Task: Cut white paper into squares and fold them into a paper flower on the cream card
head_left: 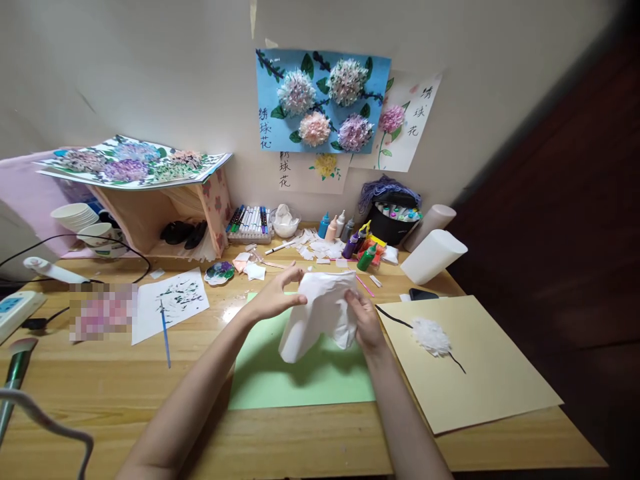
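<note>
A wooden table (300, 437) stands against a pale wall (165, 60).

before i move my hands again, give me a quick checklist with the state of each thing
1. White paper gripped by the right hand: ok, held at its right side.
2. Left hand gripping it too: cannot tell; the thumb is at its left edge, but the hold is unclear.
3. Green sheet beneath the hands: ok, on the table.
4. Blue brush out of the way: ok, left of the left forearm, with its tip over the painted sheet.
5. Loose scraps cleared away: not ok, they lie in front of the paint bottles.
6. Right forearm clear of the tan sheet: cannot tell; it runs along that edge in this view.
</note>
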Demonstrator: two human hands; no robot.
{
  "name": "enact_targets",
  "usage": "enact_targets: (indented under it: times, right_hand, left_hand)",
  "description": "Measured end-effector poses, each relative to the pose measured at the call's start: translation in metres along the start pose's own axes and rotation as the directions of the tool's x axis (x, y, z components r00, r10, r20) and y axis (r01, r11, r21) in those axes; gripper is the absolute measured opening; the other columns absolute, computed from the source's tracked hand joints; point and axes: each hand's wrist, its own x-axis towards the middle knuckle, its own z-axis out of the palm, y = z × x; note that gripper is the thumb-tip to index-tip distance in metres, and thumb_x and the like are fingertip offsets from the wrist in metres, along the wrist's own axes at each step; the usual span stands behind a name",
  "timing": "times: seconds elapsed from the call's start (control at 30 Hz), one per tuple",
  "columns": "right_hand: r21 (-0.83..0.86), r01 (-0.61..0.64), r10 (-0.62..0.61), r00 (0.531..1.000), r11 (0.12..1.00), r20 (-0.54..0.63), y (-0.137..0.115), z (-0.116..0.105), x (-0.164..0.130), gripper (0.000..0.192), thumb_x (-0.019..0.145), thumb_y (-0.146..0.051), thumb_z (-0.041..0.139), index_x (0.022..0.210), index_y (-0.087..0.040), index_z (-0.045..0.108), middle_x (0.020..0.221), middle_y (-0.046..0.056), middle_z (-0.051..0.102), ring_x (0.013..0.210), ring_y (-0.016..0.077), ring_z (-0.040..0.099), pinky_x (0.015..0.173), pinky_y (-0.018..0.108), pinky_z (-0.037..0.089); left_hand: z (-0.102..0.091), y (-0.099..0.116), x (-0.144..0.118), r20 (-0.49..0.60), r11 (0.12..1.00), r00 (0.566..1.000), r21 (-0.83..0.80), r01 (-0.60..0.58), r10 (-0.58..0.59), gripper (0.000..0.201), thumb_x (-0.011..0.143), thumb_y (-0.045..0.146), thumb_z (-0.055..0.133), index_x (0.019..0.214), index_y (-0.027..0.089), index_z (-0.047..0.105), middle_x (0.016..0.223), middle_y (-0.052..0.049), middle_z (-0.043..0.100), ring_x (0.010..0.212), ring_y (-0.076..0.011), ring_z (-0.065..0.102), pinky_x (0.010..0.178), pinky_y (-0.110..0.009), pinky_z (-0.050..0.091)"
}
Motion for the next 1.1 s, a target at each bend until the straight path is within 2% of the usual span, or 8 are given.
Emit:
enact_targets:
  times: [0.13, 0.3, 0.43, 0.6, 0.67, 0.8, 0.93, 1.1]
  right_hand:
    - [0.049, 0.053, -0.05, 0.996, 0.997, -0.068, -0.007, -0.006, 0.002, 0.029, 0.071, -0.039, 0.066, 0.093, -0.021, 0.065, 0.089, 0.003, 0.071, 0.085, 0.023, 0.065, 0.078, 0.036, 0.05]
    - [0.042, -0.071, 0.069, 0.997, 0.997, 0.044, -0.016, -0.001, -0.005, 0.03, 0.071, -0.037, 0.065, 0.095, -0.019, 0.065, 0.091, 0.006, 0.07, 0.089, 0.0261, 0.063, 0.078, 0.039, 0.049]
    - [0.013, -0.08, 0.079, 0.995, 0.997, 0.066, -0.021, 0.006, -0.008, 0.035, 0.072, -0.039, 0.06, 0.1, -0.019, 0.064, 0.095, 0.007, 0.068, 0.095, 0.028, 0.061, 0.08, 0.04, 0.048]
    - [0.175, 0.058, -0.048, 0.997, 0.983, -0.064, -0.019, -0.004, 0.002, 0.03, 0.074, -0.034, 0.045, 0.097, -0.022, 0.061, 0.102, 0.003, 0.065, 0.105, 0.0206, 0.056, 0.091, 0.033, 0.043]
    - [0.262, 0.073, -0.049, 0.994, 0.962, -0.097, -0.015, -0.01, 0.007, 0.024, 0.072, -0.031, 0.044, 0.088, -0.022, 0.06, 0.095, 0.002, 0.065, 0.102, 0.0175, 0.057, 0.09, 0.028, 0.043]
    - [0.33, 0.028, 0.024, 0.988, 0.943, -0.153, -0.008, -0.016, 0.012, 0.01, 0.072, -0.032, 0.05, 0.068, -0.023, 0.049, 0.065, -0.001, 0.056, 0.071, 0.0131, 0.059, 0.069, 0.022, 0.048]
    - [0.082, 0.057, -0.044, 0.987, 0.995, -0.152, -0.007, -0.01, 0.011, 0.022, 0.069, -0.034, 0.063, 0.078, -0.023, 0.046, 0.06, -0.007, 0.045, 0.046, 0.0083, 0.043, 0.049, 0.02, 0.04]
    - [-0.488, 0.203, -0.12, 0.973, 0.849, 0.197, -0.006, 0.007, -0.004, 0.09, 0.043, -0.025, 0.083, 0.121, -0.029, 0.039, 0.103, 0.001, 0.054, 0.076, 0.0141, 0.055, 0.067, 0.025, 0.044]
  left_hand:
    - [0.0, 0.006, -0.001, 0.141, 0.987, 0.989, 0.148, -0.066, 0.045, 0.052, 0.053, 0.057, 0.072, 0.085, 0.017, 0.061, 0.088, -0.003, 0.054, 0.093, -0.0218, 0.049, 0.099, -0.043, 0.031]
    - [0.016, 0.012, -0.002, 0.115, 0.989, 0.989, -0.126, -0.078, 0.093, 0.087, 0.053, 0.05, 0.075, 0.127, 0.021, 0.04, 0.129, -0.011, 0.042, 0.121, -0.0272, 0.037, 0.104, -0.041, 0.027]
    - [0.027, 0.012, -0.002, 0.222, 0.984, 0.975, -0.163, 0.067, -0.03, 0.069, 0.059, 0.043, 0.074, 0.119, 0.018, 0.049, 0.118, -0.009, 0.054, 0.111, -0.0253, 0.048, 0.096, -0.036, 0.037]
    - [0.03, 0.002, -0.002, 0.541, 0.956, 0.804, 0.001, 0.295, -0.248, 0.033, 0.065, 0.039, 0.067, 0.085, 0.013, 0.062, 0.083, -0.003, 0.063, 0.074, -0.0175, 0.056, 0.063, -0.024, 0.044]
    - [0.033, -0.005, -0.002, 0.562, 0.94, 0.764, 0.075, 0.333, -0.316, 0.023, 0.071, 0.033, 0.057, 0.081, 0.013, 0.062, 0.08, -0.002, 0.063, 0.071, -0.0151, 0.054, 0.061, -0.022, 0.042]
    - [0.037, -0.014, -0.001, 0.496, 0.935, 0.804, 0.053, 0.35, -0.329, 0.024, 0.073, 0.021, 0.04, 0.083, 0.013, 0.06, 0.078, -0.001, 0.059, 0.067, -0.0116, 0.049, 0.06, -0.021, 0.038]
    - [0.024, -0.017, -0.004, 0.378, 0.927, 0.847, 0.144, 0.345, -0.374, 0.019, 0.069, 0.02, 0.038, 0.072, 0.013, 0.055, 0.066, 0.0, 0.052, 0.058, -0.011, 0.044, 0.052, -0.021, 0.033]
    - [-0.003, -0.014, -0.014, 0.198, 0.885, 0.912, 0.383, 0.265, -0.359, 0.025, 0.075, 0.036, 0.045, 0.069, 0.014, 0.054, 0.065, 0.0, 0.052, 0.058, -0.0119, 0.045, 0.05, -0.021, 0.028]
